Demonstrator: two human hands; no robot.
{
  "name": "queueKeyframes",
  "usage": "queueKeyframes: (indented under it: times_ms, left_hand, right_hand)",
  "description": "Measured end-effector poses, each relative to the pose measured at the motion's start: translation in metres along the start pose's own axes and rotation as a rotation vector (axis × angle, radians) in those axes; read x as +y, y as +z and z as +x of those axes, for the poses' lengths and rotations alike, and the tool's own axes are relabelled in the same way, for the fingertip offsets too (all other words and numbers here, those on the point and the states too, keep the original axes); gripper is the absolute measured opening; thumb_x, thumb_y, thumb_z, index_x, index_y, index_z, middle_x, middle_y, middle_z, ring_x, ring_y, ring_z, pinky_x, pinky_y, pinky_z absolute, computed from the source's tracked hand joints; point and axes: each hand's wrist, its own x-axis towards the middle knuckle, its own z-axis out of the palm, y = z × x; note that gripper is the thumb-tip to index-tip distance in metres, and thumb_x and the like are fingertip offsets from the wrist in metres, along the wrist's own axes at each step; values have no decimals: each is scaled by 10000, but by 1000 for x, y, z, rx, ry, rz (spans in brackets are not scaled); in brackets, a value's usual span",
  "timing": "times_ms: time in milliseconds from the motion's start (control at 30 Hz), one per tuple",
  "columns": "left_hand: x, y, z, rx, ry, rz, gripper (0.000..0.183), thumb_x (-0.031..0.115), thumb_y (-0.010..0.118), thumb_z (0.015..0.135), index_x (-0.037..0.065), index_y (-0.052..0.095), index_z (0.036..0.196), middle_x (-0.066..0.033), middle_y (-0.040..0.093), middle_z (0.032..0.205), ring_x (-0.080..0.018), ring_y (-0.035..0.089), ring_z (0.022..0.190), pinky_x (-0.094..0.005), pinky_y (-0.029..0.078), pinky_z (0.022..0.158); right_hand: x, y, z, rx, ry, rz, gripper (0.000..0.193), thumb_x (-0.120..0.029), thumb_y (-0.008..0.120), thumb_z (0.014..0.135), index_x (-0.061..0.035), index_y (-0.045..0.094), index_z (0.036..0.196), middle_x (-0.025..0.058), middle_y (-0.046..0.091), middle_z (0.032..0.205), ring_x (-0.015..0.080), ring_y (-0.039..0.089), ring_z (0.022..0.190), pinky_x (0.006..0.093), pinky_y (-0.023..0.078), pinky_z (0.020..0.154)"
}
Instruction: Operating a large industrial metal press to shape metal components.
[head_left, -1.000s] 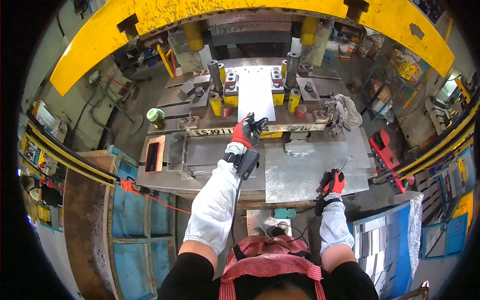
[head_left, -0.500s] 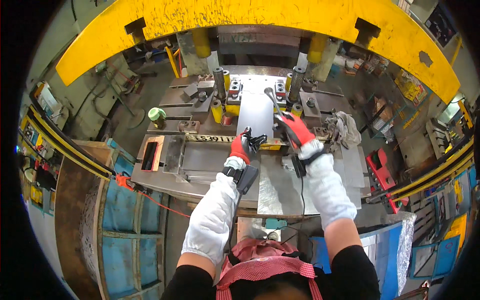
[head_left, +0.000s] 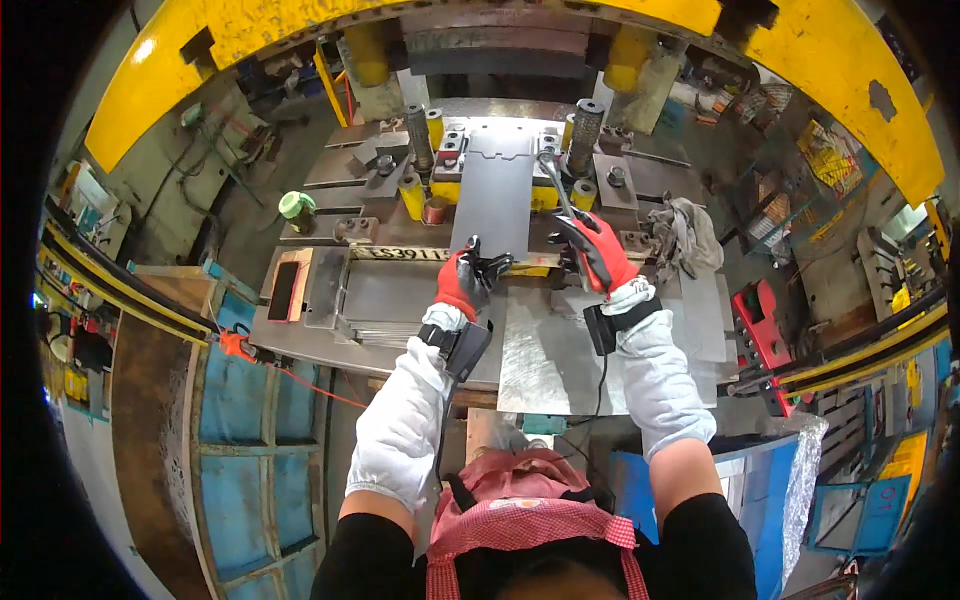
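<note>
A flat grey metal sheet (head_left: 495, 205) lies lengthwise in the press die, with a notched outline across its far part. My left hand (head_left: 466, 282), in a red and black glove, is closed at the near left corner of this sheet, fingers bent round its edge. My right hand (head_left: 598, 256), gloved the same way, is wrapped round a metal rod-like tool (head_left: 556, 182) with a rounded head. The tool slants up and left, its head beside the sheet's right edge; whether they touch I cannot tell.
Dark guide posts (head_left: 584, 135) and yellow cylinders (head_left: 411, 196) flank the sheet. Stacked metal plates (head_left: 395, 308) are at the near left, by a phone-like dark slab (head_left: 285, 292). A grey rag (head_left: 687, 235) hangs at right. The yellow press frame (head_left: 640, 15) arches overhead.
The whole view has shifted, so the bench sits higher and further left. The notched line on the sheet now shows clearly. Both hands keep nearly the same places, the right still holding the tool.
</note>
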Motion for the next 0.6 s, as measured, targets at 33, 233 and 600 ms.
queueKeyframes:
  times_ms: [33,233,600]
  left_hand:
    - [-2,4,0,7,55,32,342,276,482,913,-13,462,1096,-231,584,964,-349,626,826,-384,564,691]
    - [4,-15,10,32,-90,-93,279,204,428,932,-1,446,1121,-199,546,1083,-350,599,886,-434,535,780]
    - [-10,-20,0,-79,-4,-28,285,207,439,915,35,464,1140,-201,548,1077,-373,589,915,-452,497,858]
  right_hand:
    - [-1,3,11,-5,126,158,308,-31,481,832,-66,538,1133,102,564,998,202,560,850,298,442,744]
    - [-21,23,81,38,513,720,229,-290,610,835,-64,620,869,-1,589,703,84,545,548,239,410,483]
    - [-34,8,-132,319,499,826,279,-186,513,901,-19,509,1125,45,602,785,69,486,500,214,400,443]
